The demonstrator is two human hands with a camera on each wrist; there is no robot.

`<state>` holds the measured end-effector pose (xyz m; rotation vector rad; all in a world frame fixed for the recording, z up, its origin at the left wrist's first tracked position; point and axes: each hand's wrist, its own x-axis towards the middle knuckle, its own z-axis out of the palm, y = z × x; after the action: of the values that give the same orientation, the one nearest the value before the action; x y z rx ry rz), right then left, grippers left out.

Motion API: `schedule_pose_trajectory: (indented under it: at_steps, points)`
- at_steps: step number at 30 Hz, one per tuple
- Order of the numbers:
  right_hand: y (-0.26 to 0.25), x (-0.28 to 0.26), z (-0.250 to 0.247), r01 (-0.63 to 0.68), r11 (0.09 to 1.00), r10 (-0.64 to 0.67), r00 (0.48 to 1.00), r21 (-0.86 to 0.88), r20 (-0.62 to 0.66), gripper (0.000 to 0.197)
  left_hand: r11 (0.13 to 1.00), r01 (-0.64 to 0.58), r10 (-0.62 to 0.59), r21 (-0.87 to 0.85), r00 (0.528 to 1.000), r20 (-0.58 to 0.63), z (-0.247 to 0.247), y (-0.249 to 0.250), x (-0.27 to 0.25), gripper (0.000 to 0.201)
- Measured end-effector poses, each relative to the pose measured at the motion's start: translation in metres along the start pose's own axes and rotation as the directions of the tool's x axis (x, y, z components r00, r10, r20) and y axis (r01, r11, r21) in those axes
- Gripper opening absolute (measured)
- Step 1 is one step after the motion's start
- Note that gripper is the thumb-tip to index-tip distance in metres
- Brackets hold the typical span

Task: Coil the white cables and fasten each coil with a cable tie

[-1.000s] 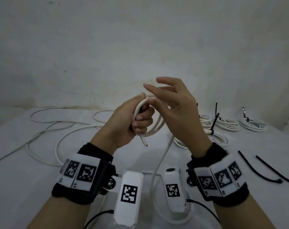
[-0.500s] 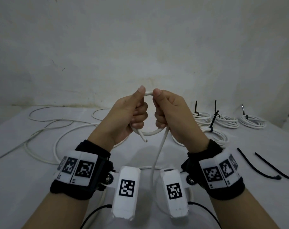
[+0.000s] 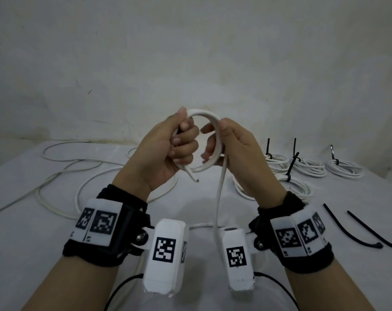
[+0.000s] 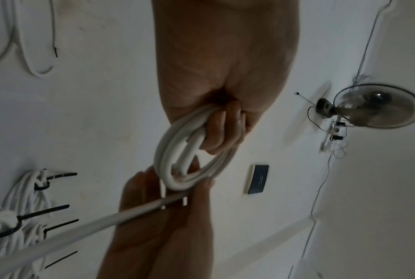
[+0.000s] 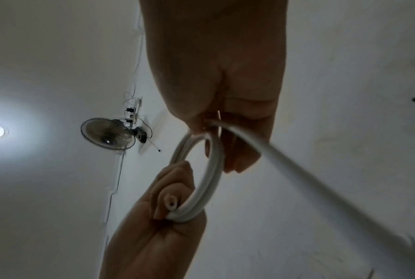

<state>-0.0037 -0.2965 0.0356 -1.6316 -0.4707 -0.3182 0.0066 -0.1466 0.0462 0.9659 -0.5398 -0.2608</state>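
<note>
A small coil of white cable (image 3: 209, 118) (image 4: 175, 151) (image 5: 208, 175) is held up between both hands above the table. My left hand (image 3: 168, 149) (image 4: 225, 128) grips the coil's left side in a fist, and the cut cable end (image 3: 193, 177) sticks out below it. My right hand (image 3: 230, 149) (image 5: 230, 132) pinches the coil's right side between thumb and fingers. The free length of cable (image 3: 218, 203) hangs down from the right hand to the table (image 3: 22, 232).
Several tied white coils with black cable ties (image 3: 311, 167) lie at the back right. Loose black cable ties (image 3: 352, 230) lie on the right. Uncoiled white cable (image 3: 62, 176) loops across the table's left side. A wall stands close behind.
My right hand, open a second ago, closed on the coil's right side. The hands have moved apart and the loop now stands wider.
</note>
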Motion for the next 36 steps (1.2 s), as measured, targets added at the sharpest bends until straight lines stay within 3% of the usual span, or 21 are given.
schedule_pose_trajectory:
  at_steps: [5, 7, 10, 13, 15, 20, 23, 26, 28, 31, 36]
  points:
    - [0.005, -0.005, 0.004, -0.252, 0.965, 0.261, 0.951, -0.071, 0.165, 0.021, 0.981, -0.127, 0.110, -0.149, 0.987, -0.120, -0.015, 0.012, 0.003, 0.039]
    - [0.006, -0.007, 0.008, -0.263, 0.955, 0.285, 0.942, -0.139, 0.175, 0.015, 0.965, -0.187, 0.159, -0.183, 0.975, -0.157, -0.021, 0.017, 0.002, 0.039]
    - [0.006, -0.008, 0.007, -0.147, 0.904, 0.239, 0.953, -0.400, 0.189, 0.021, 0.930, -0.288, 0.236, -0.227, 0.944, -0.230, -0.031, 0.026, 0.001, 0.039]
    - [0.004, -0.009, 0.000, 0.036, 0.717, 0.265, 0.910, -0.696, 0.320, 0.042, 0.884, -0.393, 0.308, -0.252, 0.897, -0.318, -0.043, 0.034, -0.001, 0.039]
    - [0.001, -0.010, -0.005, 0.130, 0.612, 0.284, 0.884, -0.780, 0.370, 0.048, 0.866, -0.438, 0.337, -0.242, 0.867, -0.366, -0.051, 0.038, -0.002, 0.039]
    - [-0.016, -0.013, -0.005, 0.295, 0.506, 0.190, 0.878, -0.811, 0.438, 0.044, 0.875, -0.447, 0.344, -0.186, 0.845, -0.410, -0.057, 0.037, -0.001, 0.040]
    - [-0.025, -0.019, 0.005, 0.384, 0.526, 0.113, 0.853, -0.759, 0.510, 0.027, 0.923, -0.366, 0.295, -0.119, 0.872, -0.391, -0.049, 0.028, 0.004, 0.040]
    - [-0.034, -0.024, 0.011, 0.502, 0.563, -0.050, 0.814, -0.657, 0.579, 0.018, 0.966, -0.254, 0.227, -0.040, 0.915, -0.334, -0.034, 0.015, 0.008, 0.039]
    - [-0.038, -0.022, 0.010, 0.548, 0.577, -0.208, 0.816, -0.605, 0.539, 0.015, 0.985, -0.170, 0.166, 0.010, 0.948, -0.273, -0.024, 0.006, 0.009, 0.039]
    - [-0.037, -0.018, 0.005, 0.524, 0.654, -0.385, 0.852, -0.546, 0.356, 0.012, 0.991, -0.084, 0.104, 0.107, 0.976, -0.194, -0.012, -0.004, 0.006, 0.039]
    - [-0.028, -0.014, 0.004, 0.469, 0.735, -0.500, 0.863, -0.489, 0.077, 0.002, 0.952, -0.015, 0.046, 0.307, 0.994, -0.096, -0.007, -0.008, 0.002, 0.036]
